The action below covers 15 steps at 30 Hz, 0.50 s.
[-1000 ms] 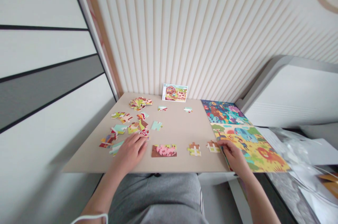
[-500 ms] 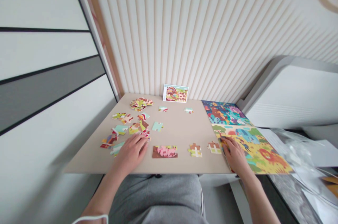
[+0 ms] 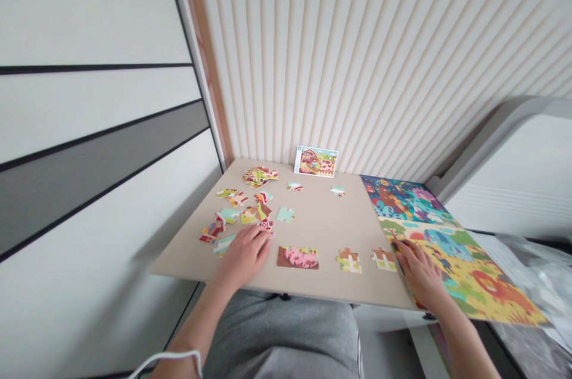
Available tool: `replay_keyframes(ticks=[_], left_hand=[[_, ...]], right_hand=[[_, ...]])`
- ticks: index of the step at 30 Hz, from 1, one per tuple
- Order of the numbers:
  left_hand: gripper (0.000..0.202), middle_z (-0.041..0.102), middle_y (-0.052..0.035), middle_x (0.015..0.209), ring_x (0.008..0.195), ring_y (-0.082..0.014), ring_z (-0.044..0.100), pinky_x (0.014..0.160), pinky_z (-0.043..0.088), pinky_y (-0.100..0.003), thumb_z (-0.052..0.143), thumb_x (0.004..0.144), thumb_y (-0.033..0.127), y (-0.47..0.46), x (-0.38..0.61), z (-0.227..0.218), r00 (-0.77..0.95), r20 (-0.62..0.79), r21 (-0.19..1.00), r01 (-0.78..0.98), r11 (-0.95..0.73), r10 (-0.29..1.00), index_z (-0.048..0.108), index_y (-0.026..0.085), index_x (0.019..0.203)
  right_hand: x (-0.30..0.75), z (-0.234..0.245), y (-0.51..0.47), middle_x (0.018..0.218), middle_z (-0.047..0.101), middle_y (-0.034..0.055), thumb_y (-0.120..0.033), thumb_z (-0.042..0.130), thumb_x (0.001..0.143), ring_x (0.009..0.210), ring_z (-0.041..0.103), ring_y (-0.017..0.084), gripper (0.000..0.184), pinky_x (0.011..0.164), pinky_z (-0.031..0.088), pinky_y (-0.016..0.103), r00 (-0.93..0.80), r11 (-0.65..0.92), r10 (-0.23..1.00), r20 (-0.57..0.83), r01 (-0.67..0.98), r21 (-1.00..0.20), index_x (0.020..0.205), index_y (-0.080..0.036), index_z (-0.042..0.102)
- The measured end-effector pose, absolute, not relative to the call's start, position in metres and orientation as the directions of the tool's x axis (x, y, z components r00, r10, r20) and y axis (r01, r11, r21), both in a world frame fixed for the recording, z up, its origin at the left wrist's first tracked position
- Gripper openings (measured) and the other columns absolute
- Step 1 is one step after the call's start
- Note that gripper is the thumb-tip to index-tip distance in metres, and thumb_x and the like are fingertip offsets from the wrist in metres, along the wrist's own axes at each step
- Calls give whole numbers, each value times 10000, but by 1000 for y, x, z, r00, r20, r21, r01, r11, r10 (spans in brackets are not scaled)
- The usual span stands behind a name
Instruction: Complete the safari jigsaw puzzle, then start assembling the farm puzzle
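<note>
My left hand [image 3: 247, 254] lies palm down near the table's front edge, its fingers stretched out at the edge of the loose jigsaw pieces; a red barn piece [image 3: 266, 224] shows by its fingertips. Whatever is beneath the palm is hidden. My right hand [image 3: 419, 270] rests with fingers extended on the left edge of a completed yellow animal puzzle [image 3: 473, 272]. Between the hands lie a joined pig section [image 3: 298, 257], a brown-and-green fence piece [image 3: 349, 260] and another fence piece [image 3: 383, 259], close to my right fingertips.
A farm picture card [image 3: 316, 161] leans against the ribbed wall. In front of it lie two sky pieces [image 3: 295, 186] [image 3: 338, 190], and a pale blue piece [image 3: 285, 214] sits nearer. A heap of pieces [image 3: 260, 176] is at the back left. A dark blue puzzle [image 3: 406, 200] lies at right.
The camera view has turned left, so the table and everything on it appear further right. Both hands keep their places on the table, and the pieces look unmoved.
</note>
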<state>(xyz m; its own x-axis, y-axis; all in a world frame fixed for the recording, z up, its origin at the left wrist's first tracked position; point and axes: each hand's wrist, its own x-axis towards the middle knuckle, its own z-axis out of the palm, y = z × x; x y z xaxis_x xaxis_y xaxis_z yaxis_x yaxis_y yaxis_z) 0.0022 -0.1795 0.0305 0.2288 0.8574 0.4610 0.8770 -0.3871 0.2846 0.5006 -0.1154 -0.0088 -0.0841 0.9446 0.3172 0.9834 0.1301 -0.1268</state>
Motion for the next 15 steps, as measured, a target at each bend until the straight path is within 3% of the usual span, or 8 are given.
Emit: replay_keyframes(ticks=[6,11,15], left_hand=[[208,638,-75,1050,1125,-259,580,998,497,-475,477,970,187,-181,4,34,214,469,281,884,-375,857,644,240,1082],[208,644,-75,1038,1098,-251,592,1000,496,-476,474,969,185,-182,6,38,205,495,298,873,-386,845,646,238,1073],[183,642,-72,1034,1090,-245,586,985,501,-457,490,966,174,-184,8,41,200,472,302,878,-370,859,645,229,1048]], right_hand=[[506,-16,-113,1434,524,91,-487,381,973,1266,523,353,500,959,464,573,-117,162,931,345,981,-106,1435,-327,485],[523,-25,-107,1352,569,132,-308,397,925,1187,587,321,470,968,498,492,-141,261,849,509,950,-172,1360,-245,563],[541,-34,-100,1321,585,129,-215,392,822,1148,617,319,522,952,517,454,-139,252,851,507,954,-161,1291,-228,621]])
